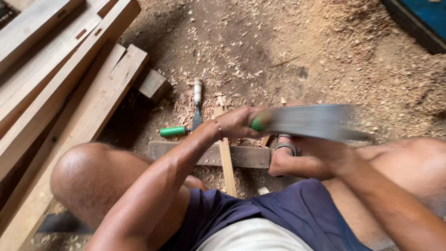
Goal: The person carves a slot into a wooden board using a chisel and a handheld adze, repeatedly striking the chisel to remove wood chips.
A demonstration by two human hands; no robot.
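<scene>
Hand saw [311,122], centre-right of frame, motion-blurred: thin stiff blade, likely light and whippy; best held by green handle. Left hand [239,122] clenched round that handle. Right hand [325,151] touches blade; closure indiscernible. Wood strip [226,160] below, on floor [278,46].

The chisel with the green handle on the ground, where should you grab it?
Grab the green-handled chisel by its round green handle, coming down from above. The handle lies flat on the shavings, pointing left with bare ground around it, while the blade end sits among other tools, near the left hand.
</scene>
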